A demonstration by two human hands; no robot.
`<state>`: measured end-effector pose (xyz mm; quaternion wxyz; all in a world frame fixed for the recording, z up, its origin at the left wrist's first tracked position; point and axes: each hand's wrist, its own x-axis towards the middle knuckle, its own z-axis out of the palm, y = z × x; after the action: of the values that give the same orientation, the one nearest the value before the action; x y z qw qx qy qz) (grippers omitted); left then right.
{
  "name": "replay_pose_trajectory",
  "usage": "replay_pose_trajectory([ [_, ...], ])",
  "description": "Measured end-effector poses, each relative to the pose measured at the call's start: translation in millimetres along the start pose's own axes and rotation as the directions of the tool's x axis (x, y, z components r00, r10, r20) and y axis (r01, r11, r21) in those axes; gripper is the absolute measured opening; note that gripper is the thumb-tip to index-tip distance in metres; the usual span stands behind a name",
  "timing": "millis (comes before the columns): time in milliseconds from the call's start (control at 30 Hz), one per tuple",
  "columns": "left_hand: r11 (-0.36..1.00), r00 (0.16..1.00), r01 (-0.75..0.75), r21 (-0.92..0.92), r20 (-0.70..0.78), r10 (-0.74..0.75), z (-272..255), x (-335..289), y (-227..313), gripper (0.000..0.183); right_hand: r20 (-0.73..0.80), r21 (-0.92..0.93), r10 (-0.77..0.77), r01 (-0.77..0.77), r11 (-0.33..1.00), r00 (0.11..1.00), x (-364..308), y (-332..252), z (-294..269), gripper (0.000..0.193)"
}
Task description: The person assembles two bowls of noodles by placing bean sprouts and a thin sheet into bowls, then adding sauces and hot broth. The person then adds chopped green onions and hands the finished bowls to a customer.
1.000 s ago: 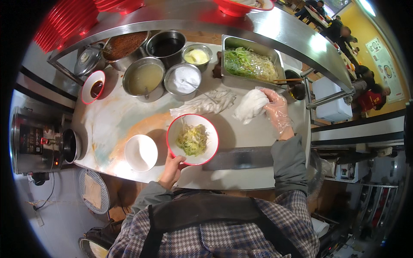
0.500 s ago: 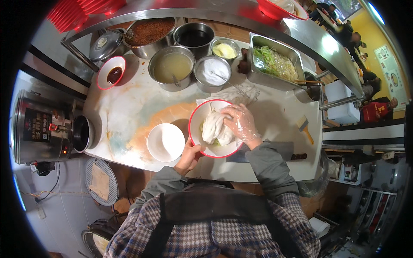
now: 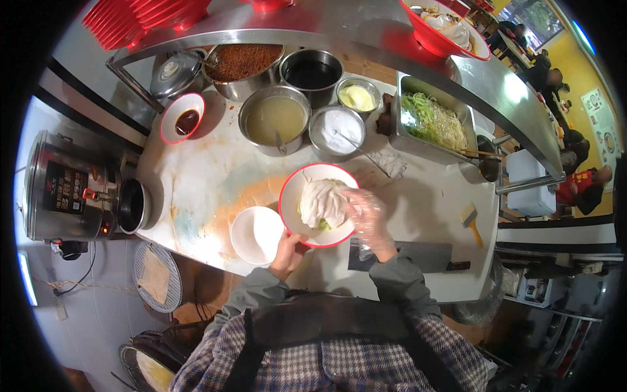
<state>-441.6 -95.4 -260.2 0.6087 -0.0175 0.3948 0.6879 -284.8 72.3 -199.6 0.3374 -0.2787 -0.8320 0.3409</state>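
A white bowl with a red rim point(image 3: 292, 189) holds a heap of wide white noodles point(image 3: 322, 204) over some shredded greens point(image 3: 322, 225). My left hand point(image 3: 287, 255) grips this bowl at its near left rim, thumb over the edge. At the right side of the heap is my right hand point(image 3: 369, 222), in a clear plastic glove; motion blurs its fingers, so whether they touch the noodles is unclear. Just left of the held bowl stands a plain white bowl point(image 3: 255, 238). A broad dark-bladed knife point(image 3: 418, 256) lies right of it, near the table's front edge.
Along the back stand pots of chili sauce point(image 3: 245, 62), dark liquid point(image 3: 313, 68) and cloudy broth point(image 3: 274, 121), a bowl of white powder point(image 3: 333, 127) and a tray of shredded vegetables point(image 3: 428, 121). A metal shelf point(image 3: 313, 29) overhangs them. A brush point(image 3: 471, 225) lies right.
My right hand has drawn back to the right from the top of the noodles, which now show more fully. The view has shifted; my left hand keeps its hold on the bowl.
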Motion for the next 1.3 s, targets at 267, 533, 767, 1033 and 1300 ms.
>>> replay_pose_trajectory([
  [267, 0.999, 0.995, -0.034, -0.002, -0.095, 0.033, -13, 3, 11, 0.06, -0.061, 0.469, 0.372, -0.302, 0.83, 0.926, 49, 80, -3, 0.033],
  [533, 0.997, 0.984, -0.072, 0.039, -0.162, 0.077, -21, 11, 23, 0.062, 0.293, -0.119, 0.022, 0.014, 0.993, 0.956, 115, 62, -27, 0.054],
  [767, 0.997, 0.979, -0.068, 0.035, -0.189, 0.074, -17, 10, 19, 0.063, 0.321, -0.145, -0.409, 0.471, 0.87, 0.854, 134, 66, 18, 0.025],
  [1033, 0.996, 0.981, -0.088, 0.018, -0.175, 0.09, -13, 14, 21, 0.062, -0.261, -0.095, -0.184, 0.164, 0.982, 0.948, 100, 62, -34, 0.013],
  [1300, 0.994, 0.979, -0.096, 0.045, -0.173, 0.103, -10, 13, 25, 0.059, -0.356, 0.438, 0.34, -0.166, 0.884, 0.87, 81, 84, -24, 0.014],
])
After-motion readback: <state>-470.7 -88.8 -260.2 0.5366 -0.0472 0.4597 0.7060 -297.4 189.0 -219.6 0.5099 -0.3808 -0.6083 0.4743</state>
